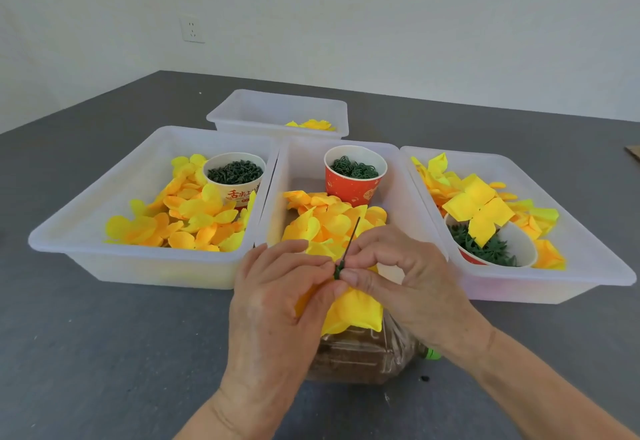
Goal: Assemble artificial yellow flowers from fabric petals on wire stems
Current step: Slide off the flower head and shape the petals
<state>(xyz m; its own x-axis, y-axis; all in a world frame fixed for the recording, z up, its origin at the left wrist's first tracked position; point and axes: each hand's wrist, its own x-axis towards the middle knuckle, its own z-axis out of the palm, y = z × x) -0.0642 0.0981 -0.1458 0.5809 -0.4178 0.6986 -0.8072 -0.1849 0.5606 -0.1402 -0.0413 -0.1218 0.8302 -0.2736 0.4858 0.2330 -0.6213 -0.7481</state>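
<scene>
My left hand (277, 297) and my right hand (398, 277) meet in front of the middle tray. Together they pinch a thin green wire stem (349, 245) that points up and away, with a small green piece at its base between my fingertips. Yellow fabric petals (356, 311) threaded on the stem hang below my hands. The middle tray (394, 176) holds loose yellow and orange petals (329, 218) and a red cup of green rings (355, 171).
The left tray (86, 228) has petals and a white cup of dark green bits (235, 175). The right tray (595, 249) has petals, a square-petalled yellow piece (479, 207) and a tipped cup of green leaf parts (491, 249). A far tray (277, 107) holds finished flowers. A clear plastic container (360, 356) sits under my hands.
</scene>
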